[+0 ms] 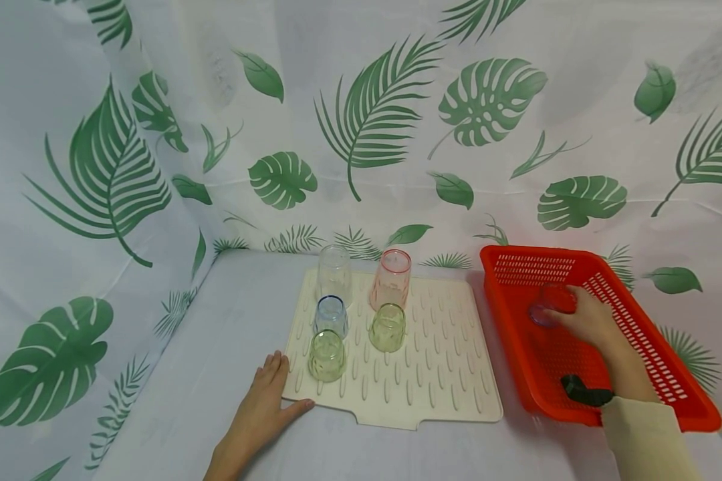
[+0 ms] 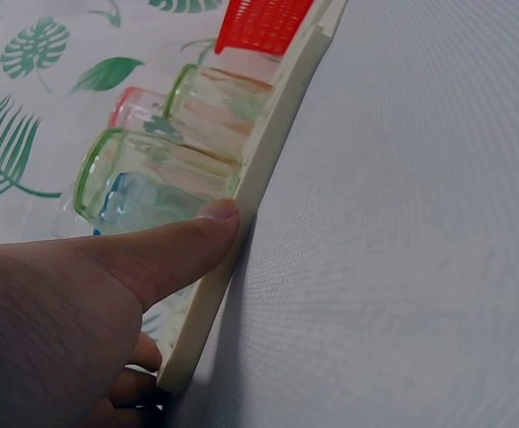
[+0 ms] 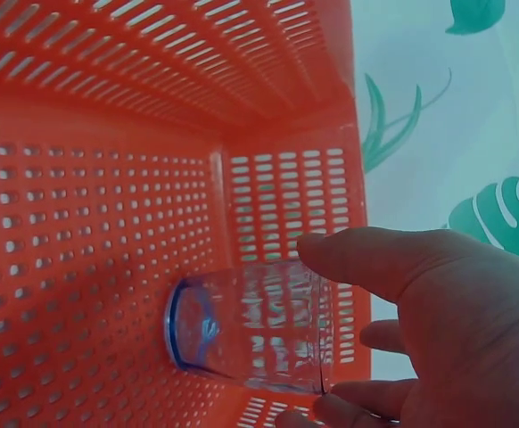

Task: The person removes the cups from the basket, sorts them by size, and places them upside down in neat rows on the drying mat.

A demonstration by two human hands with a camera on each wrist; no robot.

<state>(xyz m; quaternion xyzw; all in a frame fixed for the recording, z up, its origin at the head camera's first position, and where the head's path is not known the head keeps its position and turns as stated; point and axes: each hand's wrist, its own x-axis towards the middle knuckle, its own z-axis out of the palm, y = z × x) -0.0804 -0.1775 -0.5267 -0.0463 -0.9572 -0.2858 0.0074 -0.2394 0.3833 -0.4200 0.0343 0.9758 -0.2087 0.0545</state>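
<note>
Inside the red basket (image 1: 505,334), my right hand (image 1: 592,322) grips a clear glass with a blue rim (image 3: 251,325). Thumb and fingers are around its base end, and the blue rim points down at the basket floor. My left hand (image 1: 265,397) rests at the near left corner of the cream drying board (image 1: 439,374), thumb on the front edge, fingers along the left side. Upside on the board stand two green-rimmed glasses (image 1: 327,357) (image 1: 388,329), a blue-rimmed glass (image 1: 331,317), a taller pink-rimmed glass (image 1: 391,284) and a tall clear glass (image 1: 334,270).
A black object (image 1: 583,391) shows at the near end of the basket, by the right wrist. The basket stands just right of the board. Behind everything hangs a white curtain with green leaves (image 1: 367,120), which also borders the left side.
</note>
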